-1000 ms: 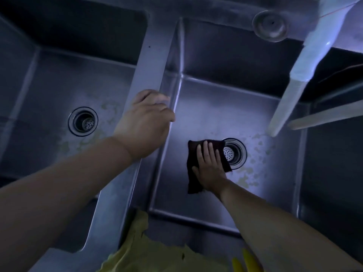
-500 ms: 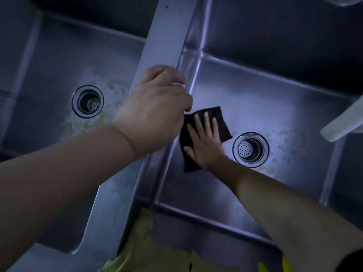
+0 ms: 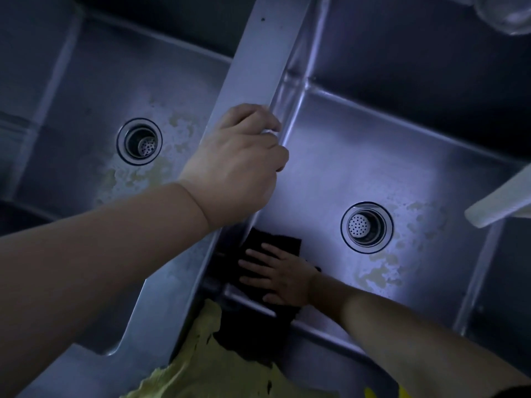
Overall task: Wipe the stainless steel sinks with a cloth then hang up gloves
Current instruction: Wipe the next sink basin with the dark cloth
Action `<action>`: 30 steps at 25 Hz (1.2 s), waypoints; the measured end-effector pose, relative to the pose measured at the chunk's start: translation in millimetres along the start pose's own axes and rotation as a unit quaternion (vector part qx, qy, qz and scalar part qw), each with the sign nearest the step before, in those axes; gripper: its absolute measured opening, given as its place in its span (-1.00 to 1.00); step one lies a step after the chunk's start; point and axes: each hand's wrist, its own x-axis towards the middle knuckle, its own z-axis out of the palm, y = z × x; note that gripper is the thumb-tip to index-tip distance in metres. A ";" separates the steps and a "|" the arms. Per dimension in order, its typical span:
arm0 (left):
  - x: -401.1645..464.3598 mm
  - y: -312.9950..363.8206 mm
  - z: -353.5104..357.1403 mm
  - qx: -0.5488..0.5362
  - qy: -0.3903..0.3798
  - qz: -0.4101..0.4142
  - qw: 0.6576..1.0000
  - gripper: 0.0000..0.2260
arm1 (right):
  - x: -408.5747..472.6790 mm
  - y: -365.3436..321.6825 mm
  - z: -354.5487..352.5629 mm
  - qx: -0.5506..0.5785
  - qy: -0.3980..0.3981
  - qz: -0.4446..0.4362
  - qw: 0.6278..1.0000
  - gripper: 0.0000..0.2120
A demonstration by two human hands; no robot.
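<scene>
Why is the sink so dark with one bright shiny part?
Head view: dim bluish light overall; a bright glare patch on the right sink floor near its drain; corners and back walls fall into shadow; the dark cloth almost vanishes; straight edges bend from the wide lens.

Dim bluish light; a pale spout [image 3: 500, 201] juts in at right.

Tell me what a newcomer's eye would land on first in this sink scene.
First, the left hand gripping the steel divider between the two basins, large in the middle of the view. Next, the right hand pressing a dark cloth flat at the near-left corner of the right sink. Then the shiny drain strainer, with pale stains beside it.
</scene>
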 end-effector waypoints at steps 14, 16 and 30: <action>2.6 -0.7 2.3 0.004 -0.006 -0.014 1.000 -0.85 | 23.8 238.1 -57.0 -0.023 0.036 0.428 0.903 -0.37; 1.7 -0.4 2.2 0.008 -0.012 -0.016 1.000 -0.84 | 25.1 244.8 -59.2 0.000 0.054 0.470 0.881 -0.38; 0.9 5.0 0.8 0.032 -0.006 -0.007 0.999 -0.83 | -33.2 23.2 -4.0 0.018 0.039 0.302 0.952 -0.30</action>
